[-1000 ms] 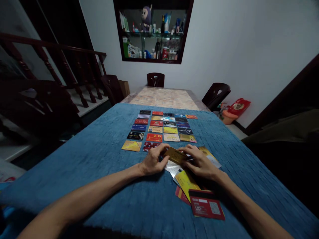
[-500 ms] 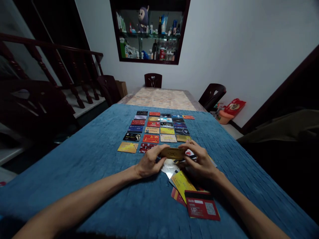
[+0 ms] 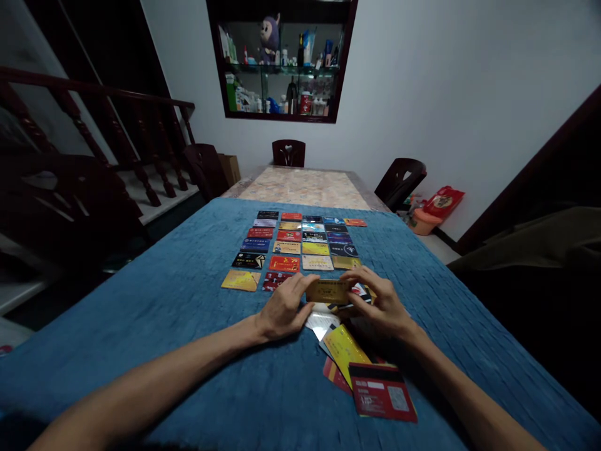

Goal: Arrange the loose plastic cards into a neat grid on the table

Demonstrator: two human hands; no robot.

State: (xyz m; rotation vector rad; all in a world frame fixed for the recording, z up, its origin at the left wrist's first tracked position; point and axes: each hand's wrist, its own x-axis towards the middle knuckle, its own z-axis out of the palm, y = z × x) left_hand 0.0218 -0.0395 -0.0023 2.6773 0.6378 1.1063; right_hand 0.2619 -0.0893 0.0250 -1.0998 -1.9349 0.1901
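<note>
A gold plastic card (image 3: 327, 292) is held up on edge between my two hands, its printed face toward me. My left hand (image 3: 284, 307) pinches its left end between thumb and fingers. On its right end, my right hand (image 3: 379, 302) is closed the same way. Below and behind the card lies a loose pile, with a yellow card (image 3: 345, 351), a white card (image 3: 322, 322) and a red card with a QR code (image 3: 383, 391); my right hand hides part of it. Beyond my hands, several cards lie in columns, among them a yellow-gold card (image 3: 241, 280) and a dark red card (image 3: 276, 281).
A blue cloth (image 3: 154, 313) covers the near part of the table, with the marbled tabletop (image 3: 305, 185) showing beyond. Dark chairs (image 3: 288, 153) stand around it. A wall cabinet (image 3: 282, 118) holds bottles and a plush toy. An orange bin (image 3: 425, 222) sits at right.
The gold card has turned from tilted to nearly level and upright, facing me. My right hand has shifted to grip its right end. The view has swung slightly. Laid-out cards look unchanged.
</note>
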